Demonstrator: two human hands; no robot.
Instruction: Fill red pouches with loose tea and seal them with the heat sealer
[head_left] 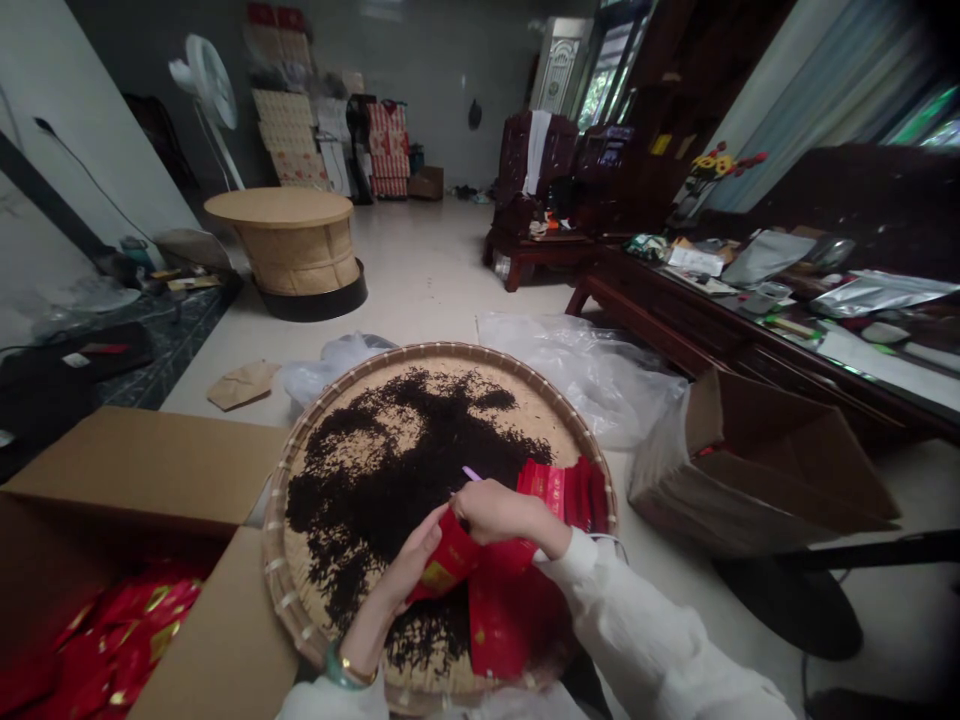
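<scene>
Head camera view: a person's left hand [409,565] and right hand [495,512] hold a red packet [448,556] over a round woven bamboo tray [442,351], the fingers of both hands clamped on its upper edge. Loose dark tea leaves [390,470] lie spread across the tray. More red packets [566,490] rest in a row on its right side, and a small purple-tipped item [471,473] shows just above the hands. A green bangle and gold bracelet [345,670] circle the left wrist. An open cardboard box [135,470] filled with red packets [120,630] stands beside the tray at left, another carton [750,470] at right. Silver foil bags [877,295] lie on a dark wooden worktop [675,340] beyond.
</scene>
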